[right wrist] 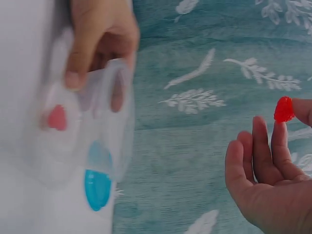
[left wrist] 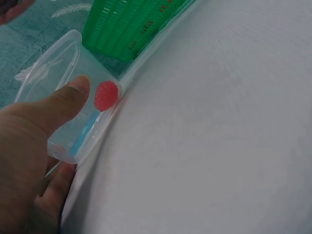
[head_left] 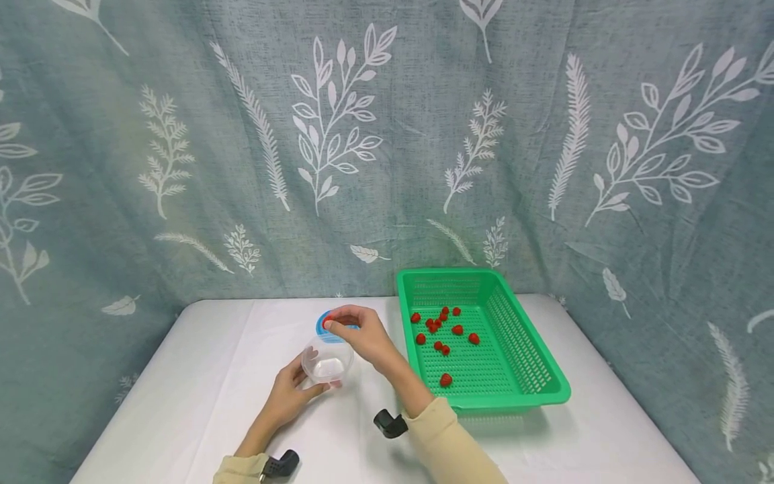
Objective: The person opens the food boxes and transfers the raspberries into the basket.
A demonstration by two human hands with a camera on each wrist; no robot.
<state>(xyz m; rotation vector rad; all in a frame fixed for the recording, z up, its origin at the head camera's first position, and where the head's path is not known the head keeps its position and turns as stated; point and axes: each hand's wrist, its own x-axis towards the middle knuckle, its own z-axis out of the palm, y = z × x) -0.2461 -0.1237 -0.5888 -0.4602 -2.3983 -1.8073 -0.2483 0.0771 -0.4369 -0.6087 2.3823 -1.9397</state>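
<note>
My left hand [head_left: 289, 396] grips a clear plastic tub [head_left: 328, 368] on the white table, its thumb along one side and its fingers round the other. A red raspberry [left wrist: 106, 96] shows pinkish through the tub's wall, low down by the thumb. Above the tub's far side, my right hand [head_left: 367, 338] pinches another raspberry [right wrist: 283, 109] between thumb and index finger; the other fingers are spread apart from it. A round blue lid [right wrist: 98, 190] lies on the table just beyond the tub, partly hidden by the right hand in the head view.
To the right stands a green perforated basket [head_left: 547, 376] with several raspberries [head_left: 457, 330] scattered on its floor. The right forearm passes close to its left wall. A blue-green curtain [head_left: 387, 148] with white leaf prints hangs behind the white table [head_left: 199, 376].
</note>
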